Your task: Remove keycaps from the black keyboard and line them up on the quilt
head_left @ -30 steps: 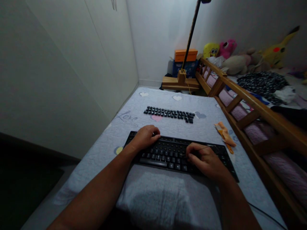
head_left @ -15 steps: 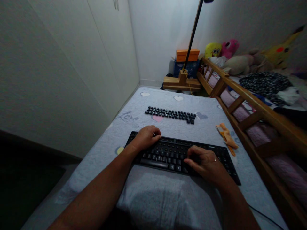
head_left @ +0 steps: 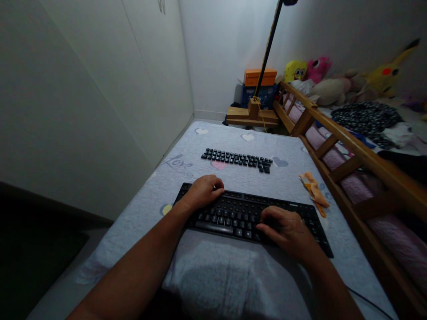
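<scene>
Directly beneath, black keyboard (head_left: 230, 217), left grip (head_left: 204, 190) loosely curled at its far edge, right grip (head_left: 285, 226) half-curled, both holds unclear.

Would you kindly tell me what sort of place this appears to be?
Most likely a bedroom: a wooden bed rail runs along the right, plush toys sit beyond it, and a heart-patterned cover lies under the keyboard.

left hand (head_left: 203, 191): palm down, curled | right hand (head_left: 285, 225): loosely curled

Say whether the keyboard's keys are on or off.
Some on, some off: the keyboard has bare sockets behind its fitted keys, and loose keys lie beyond it.
</scene>
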The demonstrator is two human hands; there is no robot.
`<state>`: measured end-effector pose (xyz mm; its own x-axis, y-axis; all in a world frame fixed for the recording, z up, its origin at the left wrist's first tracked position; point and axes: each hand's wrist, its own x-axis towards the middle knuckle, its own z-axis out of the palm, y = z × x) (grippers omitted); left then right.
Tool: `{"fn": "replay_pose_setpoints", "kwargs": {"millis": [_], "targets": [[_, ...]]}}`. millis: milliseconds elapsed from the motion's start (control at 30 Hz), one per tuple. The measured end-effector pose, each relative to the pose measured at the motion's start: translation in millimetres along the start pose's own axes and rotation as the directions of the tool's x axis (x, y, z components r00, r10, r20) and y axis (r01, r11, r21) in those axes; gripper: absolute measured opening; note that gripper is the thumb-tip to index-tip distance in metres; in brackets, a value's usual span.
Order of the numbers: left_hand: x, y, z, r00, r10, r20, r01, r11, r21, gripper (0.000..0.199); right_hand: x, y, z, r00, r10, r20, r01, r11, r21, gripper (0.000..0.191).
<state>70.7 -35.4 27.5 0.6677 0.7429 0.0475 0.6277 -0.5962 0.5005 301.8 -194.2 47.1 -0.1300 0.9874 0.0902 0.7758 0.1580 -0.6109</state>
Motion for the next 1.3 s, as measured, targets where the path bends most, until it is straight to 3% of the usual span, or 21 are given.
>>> {"fn": "replay_pose_setpoints", "kwargs": {"millis": [400,700,1000,1300], "targets": [[0.2,-1.0,0.1,1.0,0.009,-0.002,-0.009,1.0,0.003,0.014,6.6,-3.6,6.1,0.996,0.089,-0.021,-0.089,0.996,0.005,0.011],[0.0,-0.6,0.6,1.0,0.011,0.007,-0.011,1.0,0.028,0.015,3.6,-0.3,9.3,0.998,0.051,-0.031,-0.05,0.998,0.034,0.005],[-0.5,-7.2,-5.3,1.0,0.013,-0.024,-0.011,0.998,0.06,0.018,4.6,4.4,13.1,0.991,0.13,-0.024,-0.13,0.991,-0.021,0.008],[-0.7,-17.0,-17.6,0.99,-0.031,0.136,0.039,0.998,-0.057,0.022,6.1,3.9,11.5,0.987,0.154,-0.043,-0.154,0.988,0.0,0.011]]}}
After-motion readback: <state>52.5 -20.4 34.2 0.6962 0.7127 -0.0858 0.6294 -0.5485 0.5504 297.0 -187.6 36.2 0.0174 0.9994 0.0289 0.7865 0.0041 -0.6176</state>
